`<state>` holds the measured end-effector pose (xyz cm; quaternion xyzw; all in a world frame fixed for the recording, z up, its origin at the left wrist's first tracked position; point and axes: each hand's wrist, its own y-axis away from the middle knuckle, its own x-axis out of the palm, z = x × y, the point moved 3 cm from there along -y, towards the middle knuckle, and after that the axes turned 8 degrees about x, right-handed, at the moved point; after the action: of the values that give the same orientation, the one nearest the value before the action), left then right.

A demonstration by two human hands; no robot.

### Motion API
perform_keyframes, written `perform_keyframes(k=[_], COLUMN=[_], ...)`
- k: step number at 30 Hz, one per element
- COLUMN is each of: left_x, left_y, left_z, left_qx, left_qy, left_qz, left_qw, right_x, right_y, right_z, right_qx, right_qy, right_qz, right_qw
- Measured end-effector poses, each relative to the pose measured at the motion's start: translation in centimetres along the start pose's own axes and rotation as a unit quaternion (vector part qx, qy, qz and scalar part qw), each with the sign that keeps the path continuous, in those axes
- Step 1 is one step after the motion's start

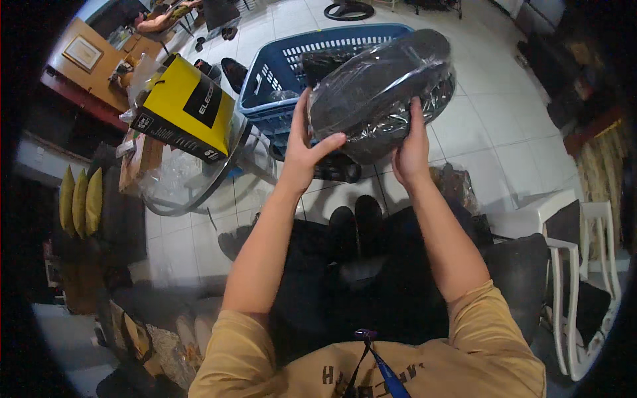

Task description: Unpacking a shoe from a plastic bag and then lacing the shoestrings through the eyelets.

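A dark, plastic-wrapped bundle [379, 93] rides at the upper center of the frame, its weight borne between the left hand [304, 154] at its left end and the right hand [413, 151] against its lower right side, the two-handed grip spread wide. The film looks slick and loosely creased; a slide under the fingers could tip the bundle toward the dark shoes [342, 225] at center or the white-tiled floor [494, 123]. Behind and partly hidden by it sits a blue plastic basket [267, 114], its high rim a likely snag. At left, a yellow-and-black box [182, 106] above a round tabletop [174, 212] crowds the left side; a white chair [563, 244] flanks lower right, a black ring [352, 16] lies at top.
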<state>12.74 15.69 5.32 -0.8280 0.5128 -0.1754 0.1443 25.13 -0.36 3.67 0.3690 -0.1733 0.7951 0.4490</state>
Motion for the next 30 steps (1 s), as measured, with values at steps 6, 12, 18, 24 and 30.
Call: perform_keyframes(k=[6,12,18,24,30], left_x=[-0.5,-2.7,-2.5,-3.2,-3.8], left_y=[-0.1,-0.3,-0.5,-0.5,0.3], left_z=[-0.8,0.6,1.1,0.6,0.9], left_qx=[0.027,-0.19,-0.225,-0.165,-0.189], left_qy=[-0.157,0.076,0.155,0.191,0.286], left_qz=[0.001,-0.047,-0.059,-0.063,-0.076], left_qw=[0.987,0.978,0.96,0.965,0.936], right_x=[0.6,0.7,0.7,2.3,2.9], right_y=[1.2,0.6,0.4,1.0,1.5], right_z=[-1.2,-2.8,-3.2,-2.5,-3.0], right_qx=[0.005,0.11,0.143,0.102,0.114], right_qy=[0.198,0.215,0.156,0.2,0.161], right_qz=[-0.011,0.107,0.093,0.09,0.1], right_qw=[0.98,0.965,0.973,0.97,0.975])
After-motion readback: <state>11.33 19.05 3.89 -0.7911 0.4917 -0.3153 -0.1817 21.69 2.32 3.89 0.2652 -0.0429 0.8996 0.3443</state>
